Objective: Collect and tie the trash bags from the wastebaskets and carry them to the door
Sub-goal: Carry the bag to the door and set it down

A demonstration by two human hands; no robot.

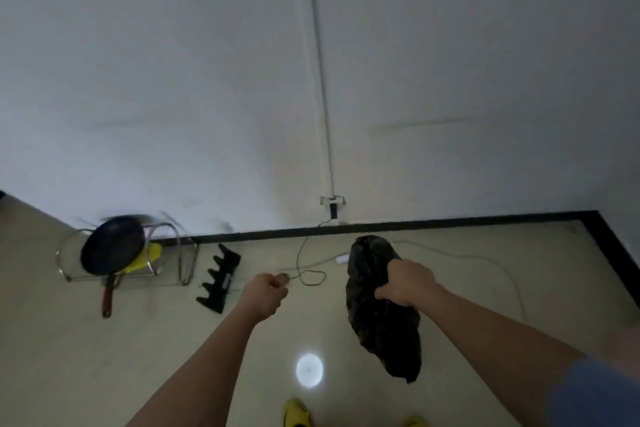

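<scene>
Your right hand (407,282) grips the crumpled black plastic trash bag (381,322) around its upper part. Most of the bag hangs below your fist and a bulge of loose plastic stands above it. No knot shows, so the mouth is probably still open. If you swing or tip the bag while carrying it, the contents could spill, and a mid-bag grip on thin film may slip.

Your left hand (266,291) is curled into a fist with nothing visible in it.

The pale glossy floor (104,357) ahead of both hands has trip hazards. A thick whitish cable (485,258) trails beyond your right hand. A thin dark cord (313,277) loops on the floor between your hands, just past the left one. It runs to a plug in the wall socket (333,204), and a foot or the dangling bag could snag it.

Far left of your left hand is a wire metal rack (183,253) holding a dark round frying pan (112,250). A black notched plastic stand (220,279) lies nearer that hand. Neither a door nor a wastebasket is in view.
</scene>
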